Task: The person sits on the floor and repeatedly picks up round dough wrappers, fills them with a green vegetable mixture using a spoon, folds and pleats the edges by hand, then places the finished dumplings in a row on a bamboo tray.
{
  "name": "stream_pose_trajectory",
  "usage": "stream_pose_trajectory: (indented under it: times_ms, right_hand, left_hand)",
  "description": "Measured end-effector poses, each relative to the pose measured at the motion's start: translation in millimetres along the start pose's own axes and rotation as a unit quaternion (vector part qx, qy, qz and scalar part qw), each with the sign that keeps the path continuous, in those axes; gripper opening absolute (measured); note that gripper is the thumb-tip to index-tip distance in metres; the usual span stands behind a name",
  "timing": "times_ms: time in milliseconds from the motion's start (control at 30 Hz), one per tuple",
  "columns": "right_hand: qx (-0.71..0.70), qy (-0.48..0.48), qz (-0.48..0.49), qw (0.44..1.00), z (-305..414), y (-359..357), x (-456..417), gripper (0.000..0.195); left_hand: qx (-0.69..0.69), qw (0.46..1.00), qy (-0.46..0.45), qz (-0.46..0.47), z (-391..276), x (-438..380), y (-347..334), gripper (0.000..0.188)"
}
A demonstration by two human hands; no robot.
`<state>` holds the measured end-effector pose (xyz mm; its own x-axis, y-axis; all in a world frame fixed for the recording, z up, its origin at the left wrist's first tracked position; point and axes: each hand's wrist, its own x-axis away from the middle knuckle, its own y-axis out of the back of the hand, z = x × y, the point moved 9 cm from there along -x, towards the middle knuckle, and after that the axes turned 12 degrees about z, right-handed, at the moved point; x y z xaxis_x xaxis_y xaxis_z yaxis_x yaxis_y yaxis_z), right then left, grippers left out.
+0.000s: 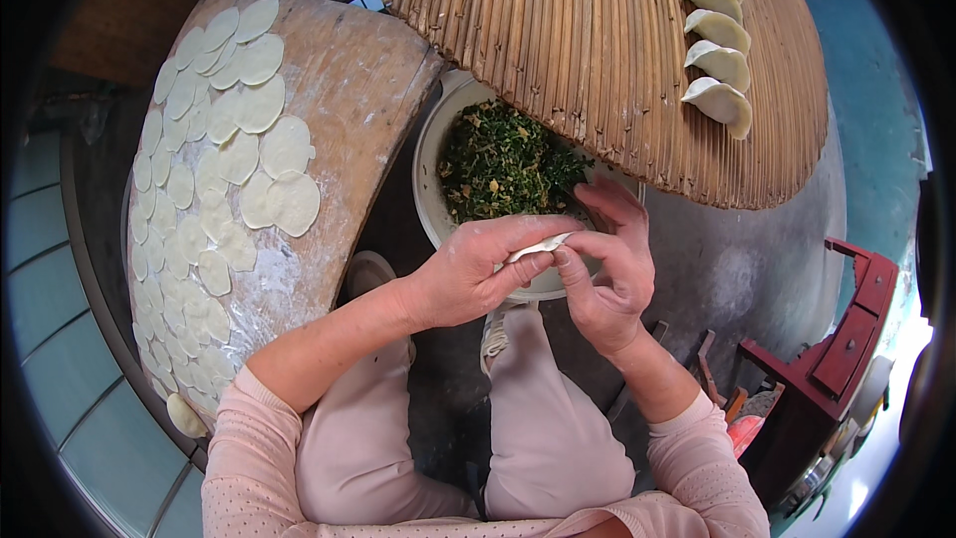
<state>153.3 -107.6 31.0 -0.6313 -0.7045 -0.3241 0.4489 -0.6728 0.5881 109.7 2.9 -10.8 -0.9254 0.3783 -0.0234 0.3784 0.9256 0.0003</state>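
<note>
Between my left hand point(478, 269) and my right hand point(614, 269) is a folded dumpling point(539, 247), its pale edge pinched by the fingers of both. The hands are over the near rim of a white basin point(427, 187) that holds chopped green filling with yellow bits point(508, 164). Several round dough wrappers point(287, 203) lie overlapping on the floured wooden board point(351, 90) at the left. A row of several folded dumplings point(718, 63) rests on the round tray of plant stalks point(567, 52) at the upper right. Most of the held dumpling is hidden by my fingers.
The stalk tray overhangs the far right part of the basin. At the right stands a dark red wooden cabinet with drawers point(851, 344), near a red object point(743, 433) on the floor. One wrapper point(185, 416) hangs at the board's near left edge.
</note>
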Motion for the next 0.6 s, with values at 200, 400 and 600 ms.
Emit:
stream_pose_trajectory:
  times_ms: [200, 400, 600]
  right_hand:
    - [-0.335, -0.126, -0.050, 0.932, -27.1, -16.8, 10.0, 0.043]
    - [-0.442, -0.126, 0.179, 0.870, -23.6, -53.6, 2.0, 0.051]
    - [-0.285, 0.028, 0.157, 0.945, 0.2, -35.6, -12.2, 0.035]
  left_hand:
    - [-0.031, 0.999, -0.030, 0.015, -9.7, 1.1, -3.2, 0.034]
    - [0.068, 0.996, 0.003, 0.054, 0.0, 4.9, -9.6, 0.036]
    - [0.039, 0.998, -0.042, 0.025, -11.4, 5.5, -3.1, 0.039]
